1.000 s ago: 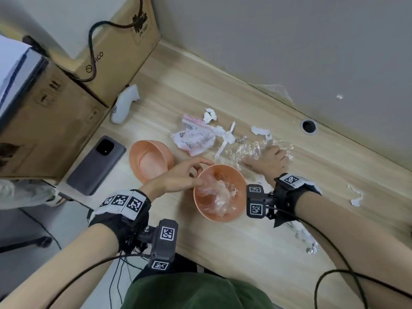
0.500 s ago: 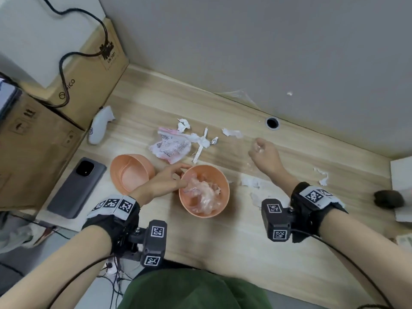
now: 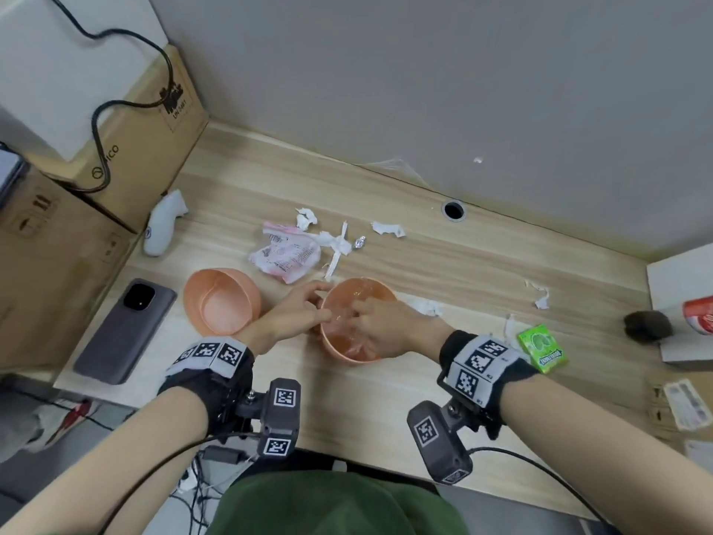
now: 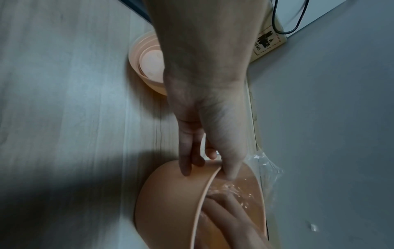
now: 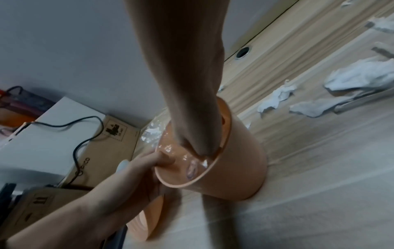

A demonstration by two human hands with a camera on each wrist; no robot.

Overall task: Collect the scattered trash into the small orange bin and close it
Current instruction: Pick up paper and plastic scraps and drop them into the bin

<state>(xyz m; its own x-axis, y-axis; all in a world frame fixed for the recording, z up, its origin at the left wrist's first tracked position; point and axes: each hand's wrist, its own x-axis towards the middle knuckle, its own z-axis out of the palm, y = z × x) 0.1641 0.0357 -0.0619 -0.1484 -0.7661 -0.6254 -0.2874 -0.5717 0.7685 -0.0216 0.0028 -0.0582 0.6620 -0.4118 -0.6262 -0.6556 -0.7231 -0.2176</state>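
Observation:
The small orange bin (image 3: pixel 362 283) stands open near the table's front edge. My left hand (image 3: pixel 301 312) pinches its left rim, thumb (image 4: pixel 231 168) inside and fingers (image 4: pixel 187 166) outside the bin (image 4: pixel 170 193). My right hand (image 3: pixel 380 326) reaches down into the bin (image 5: pixel 238 168), its straight fingers (image 4: pixel 226 212) pushing crumpled clear plastic (image 5: pixel 192 166) inside. The orange lid (image 3: pixel 220 299) lies upturned to the bin's left. A pink-white wrapper (image 3: pixel 285 258), white paper scraps (image 3: pixel 387 229), a foil ball (image 3: pixel 359 243) and a tissue (image 3: pixel 424 305) lie on the table.
A grey phone (image 3: pixel 123 334) and a white controller (image 3: pixel 162 225) lie left, beside stacked cardboard boxes (image 3: pixel 58 245). A green gum box (image 3: pixel 542 347), another scrap (image 3: pixel 540 295), a dark lump (image 3: pixel 648 326) and a red can (image 3: pixel 698 314) are on the right. A cable hole (image 3: pixel 453 210) sits by the wall.
My right hand took the clear plastic from the far table and came back into the bin. The left hand stayed on the rim. The head view swung right.

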